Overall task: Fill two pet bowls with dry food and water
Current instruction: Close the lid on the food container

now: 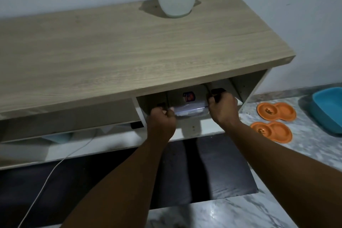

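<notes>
far orange bowl (276, 112), near orange bowl (272, 132), side by side

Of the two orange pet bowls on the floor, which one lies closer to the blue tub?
The far orange bowl, nearer the wall, is closer to the blue tub. The near orange bowl lies in front of it, toward the person.

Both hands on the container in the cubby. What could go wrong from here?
1. The container sits close under the wooden top; pulled out at a tilt, it or the left hand and right hand may catch the edge.
2. A jolt could rock the part-filled pitcher standing on that top.
3. The orange bowls lie on the floor right of the unit, easy to step on.
</notes>
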Available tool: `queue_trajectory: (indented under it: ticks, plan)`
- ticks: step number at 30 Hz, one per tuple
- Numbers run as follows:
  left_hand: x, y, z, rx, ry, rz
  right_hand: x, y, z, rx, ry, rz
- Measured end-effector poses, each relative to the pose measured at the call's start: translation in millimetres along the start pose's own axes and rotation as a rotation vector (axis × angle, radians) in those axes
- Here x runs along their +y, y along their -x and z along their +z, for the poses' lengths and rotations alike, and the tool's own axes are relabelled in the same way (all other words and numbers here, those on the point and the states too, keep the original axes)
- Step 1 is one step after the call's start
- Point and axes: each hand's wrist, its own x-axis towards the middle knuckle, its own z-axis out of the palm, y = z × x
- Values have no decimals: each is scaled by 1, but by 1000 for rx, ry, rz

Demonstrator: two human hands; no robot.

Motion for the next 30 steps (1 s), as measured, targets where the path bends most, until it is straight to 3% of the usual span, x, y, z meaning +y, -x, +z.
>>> queue_trajectory:
  ticks: [2,5,7,9,15,30]
  plan:
    - [8,13,-2,73,-85,100,2,1,2,29,35,-36]
    - [10,39,-3,294,-456,383,13,25,2,196,238,-328]
    - [-4,53,3,212,-716,553,28,44,3,196,369,-586]
    - [-18,63,10,66,-841,621,44,55,6,96,461,-718]
    - [-31,66,22,-14,-897,618,62,57,14,-52,667,-764]
    - [-17,48,24,-35,-913,575,51,34,13,-118,677,-760]
